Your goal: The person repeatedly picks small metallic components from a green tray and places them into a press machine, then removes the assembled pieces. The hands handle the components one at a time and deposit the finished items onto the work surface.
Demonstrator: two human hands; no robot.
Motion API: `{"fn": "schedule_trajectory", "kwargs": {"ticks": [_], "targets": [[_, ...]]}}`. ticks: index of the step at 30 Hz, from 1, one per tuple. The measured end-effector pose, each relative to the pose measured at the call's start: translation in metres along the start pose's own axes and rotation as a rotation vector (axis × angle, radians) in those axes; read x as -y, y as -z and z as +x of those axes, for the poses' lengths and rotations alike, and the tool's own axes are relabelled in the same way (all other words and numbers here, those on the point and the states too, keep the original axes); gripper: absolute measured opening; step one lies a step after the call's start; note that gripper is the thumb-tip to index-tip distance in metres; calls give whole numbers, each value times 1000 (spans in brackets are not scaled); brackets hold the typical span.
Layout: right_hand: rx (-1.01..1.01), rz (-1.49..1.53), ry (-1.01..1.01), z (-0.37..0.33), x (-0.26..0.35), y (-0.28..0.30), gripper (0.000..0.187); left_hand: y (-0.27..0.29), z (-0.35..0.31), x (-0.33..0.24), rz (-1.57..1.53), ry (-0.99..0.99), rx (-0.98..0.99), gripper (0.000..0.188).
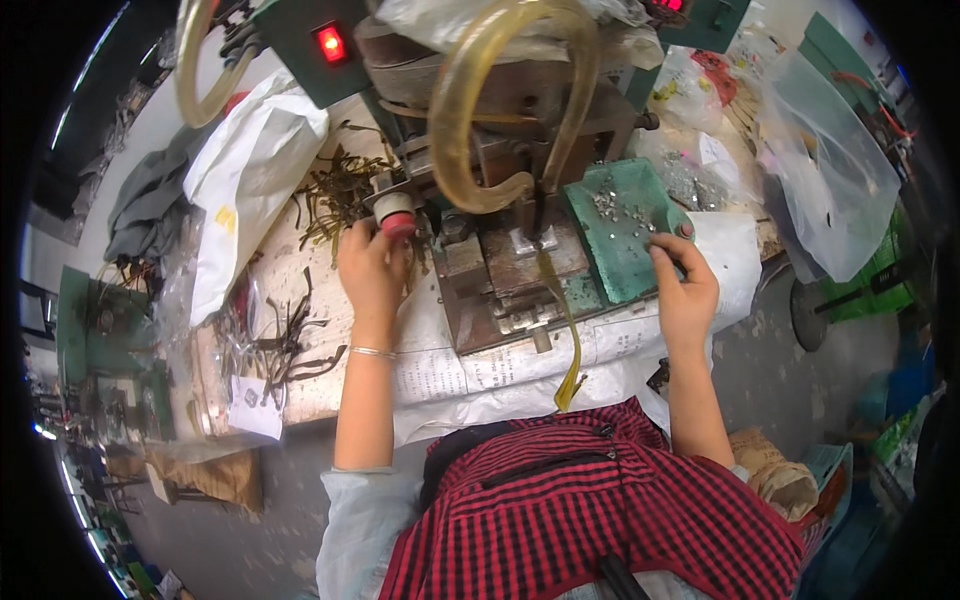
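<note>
Nearest to us was the red-and-black checked apron [560, 480], and just beyond its upper edge hung the loose end of an olive strap [575, 366]. The strap ran away from us across the front of the press [520, 275], its far end at the small metal block [535, 240] under the tool. We judged it light, limp and perhaps a little slick, so we would take it by that loose end, well clear of the tool, without a hard pull. The left hand [372, 272] was bent up against a red button [398, 225]; we could not tell how far its fingers closed. The right hand [688, 290] was loosely open, thumb and forefinger parted, by the edge of the green tray [622, 275] holding small shiny bits. Farther left on the bench [322, 300] lay a tangle of olive straps [345, 195]; a clear yellowish tube [445, 120] looped above the press.
</note>
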State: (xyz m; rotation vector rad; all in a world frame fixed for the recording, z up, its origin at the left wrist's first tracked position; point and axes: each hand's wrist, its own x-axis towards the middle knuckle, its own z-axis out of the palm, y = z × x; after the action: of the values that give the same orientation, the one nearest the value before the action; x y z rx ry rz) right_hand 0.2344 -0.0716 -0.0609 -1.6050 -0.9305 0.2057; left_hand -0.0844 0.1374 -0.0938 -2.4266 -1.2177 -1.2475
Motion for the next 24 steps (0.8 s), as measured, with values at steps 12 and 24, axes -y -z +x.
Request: {"fn": "schedule_trajectory", "kwargs": {"ticks": [12,24], "targets": [[126,549,14,1,83,-81,29,56,-13,-53,-798,621,-153,10],[557,534,7,-3,125,-34,65,96,14,-163,-381,-436,-21,31]]}}
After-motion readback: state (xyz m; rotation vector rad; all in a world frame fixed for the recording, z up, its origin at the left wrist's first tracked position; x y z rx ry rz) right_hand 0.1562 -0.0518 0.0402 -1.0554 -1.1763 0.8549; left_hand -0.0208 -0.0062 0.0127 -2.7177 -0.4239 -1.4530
